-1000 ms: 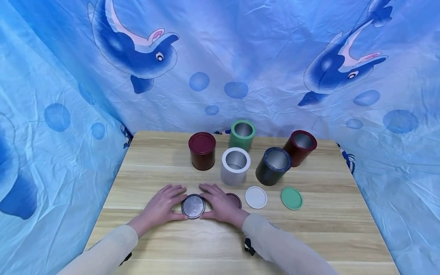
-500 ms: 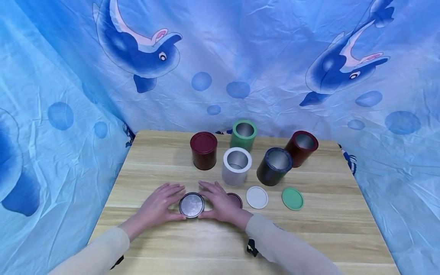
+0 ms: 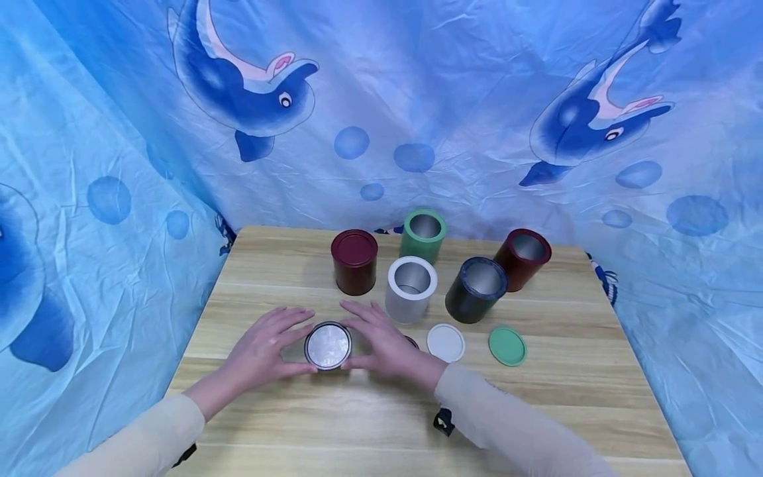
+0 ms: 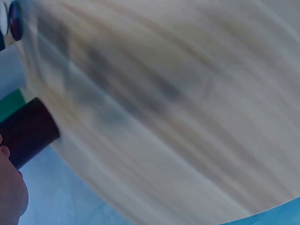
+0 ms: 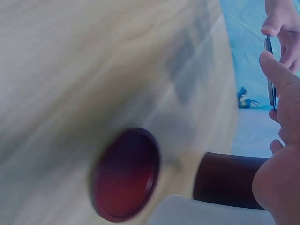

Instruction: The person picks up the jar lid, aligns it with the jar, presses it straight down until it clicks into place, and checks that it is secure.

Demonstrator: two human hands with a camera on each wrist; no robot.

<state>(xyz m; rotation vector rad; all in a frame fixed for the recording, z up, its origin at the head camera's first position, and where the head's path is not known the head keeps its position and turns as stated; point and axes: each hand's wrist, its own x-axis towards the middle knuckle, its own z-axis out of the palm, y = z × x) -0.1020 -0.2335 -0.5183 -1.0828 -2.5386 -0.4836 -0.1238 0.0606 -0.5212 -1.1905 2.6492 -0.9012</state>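
Dark-rimmed lid [image 3: 328,345] pinched between left hand [image 3: 262,348] and right hand [image 3: 384,338], above desk [image 3: 357,430]. Maroon can [image 3: 355,271], its one o'clock, capped; four open cans [image 3: 406,308], two o'clock, not yet; white lid [image 3: 446,342], green lid [image 3: 507,346], maroon lid [image 5: 127,173] loose, three o'clock.

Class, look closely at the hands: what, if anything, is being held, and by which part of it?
A round, dark-rimmed lid, held by its edge: the left hand grips its left side, the right hand its right side.

Lid [image 3: 328,346] between hands [image 3: 262,349], apparently above table [image 3: 357,427], cans [image 3: 405,309] behind
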